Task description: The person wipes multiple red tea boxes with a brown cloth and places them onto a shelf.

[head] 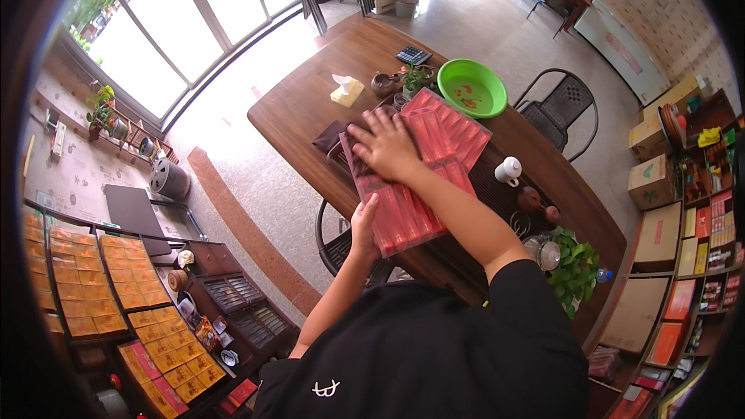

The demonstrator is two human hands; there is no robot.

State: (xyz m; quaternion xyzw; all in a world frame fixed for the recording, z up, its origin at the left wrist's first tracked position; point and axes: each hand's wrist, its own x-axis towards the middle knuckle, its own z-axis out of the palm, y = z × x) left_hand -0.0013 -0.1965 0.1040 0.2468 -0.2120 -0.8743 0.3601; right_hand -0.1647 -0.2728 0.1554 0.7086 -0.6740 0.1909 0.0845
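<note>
A clear plastic pack of red packets (pixel 407 215) lies tilted over the slatted tea tray on the wooden table (pixel 308 87). My left hand (pixel 365 227) grips its near left edge, thumb on top. My right hand (pixel 384 148) rests flat on the pack's upper left part, fingers spread, pressing on the film. Behind it, partly covered, a second clear pack of red packets (pixel 460 128) reaches toward a green plastic basin (pixel 472 88). A dark folded cloth (pixel 329 135) lies just left of the packs.
Beyond the packs stand a tissue pack (pixel 347 91), a brown teapot (pixel 383 85), a small potted plant (pixel 415 78) and a calculator (pixel 414 56). At the right are a white lidded cup (pixel 508 171), a clay teapot (pixel 529 200), a glass jar (pixel 547 253) and a leafy plant (pixel 573 267).
</note>
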